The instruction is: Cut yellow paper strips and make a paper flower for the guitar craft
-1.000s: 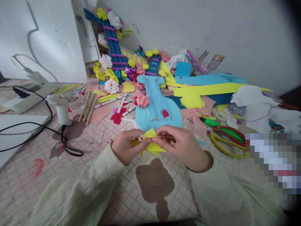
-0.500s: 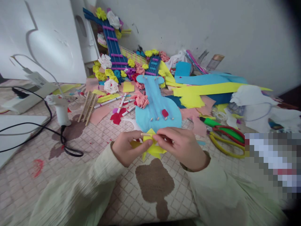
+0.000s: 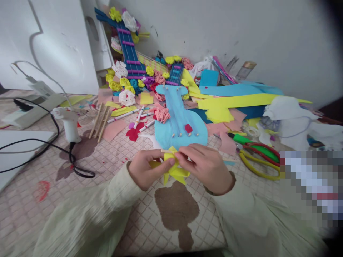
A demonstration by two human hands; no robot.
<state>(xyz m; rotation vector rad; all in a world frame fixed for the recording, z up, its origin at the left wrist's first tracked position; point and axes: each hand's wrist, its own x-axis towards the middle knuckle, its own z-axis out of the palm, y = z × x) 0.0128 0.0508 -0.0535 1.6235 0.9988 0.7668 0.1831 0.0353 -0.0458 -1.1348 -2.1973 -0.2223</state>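
Between my two hands is a piece of yellow paper [image 3: 179, 172] with pointed edges, folded around a thin wooden stick [image 3: 166, 151]. My left hand [image 3: 147, 169] pinches the paper and the stick between thumb and fingers. From the other side my right hand [image 3: 207, 167] pinches the paper, its fingertips close to the left thumb. Part of the stick is hidden by the paper and fingers. Just beyond my hands lies a light blue guitar-shaped cutout [image 3: 174, 123] with strings, several small pegs and a red piece, a pink paper flower [image 3: 162, 115] at its left edge.
A white glue gun [image 3: 69, 125] with a black cord stands at left, near wooden sticks [image 3: 99, 121] and a power strip [image 3: 32, 109]. Scissors [image 3: 258, 164] with yellow handles lie at right. Paper flowers and a dark blue guitar shape [image 3: 131, 53] stand against the wall.
The yellow paper has turned slightly in my fingers, and its pointed edges hang a little differently. Less of the stick shows. Both hands keep nearly the same place.
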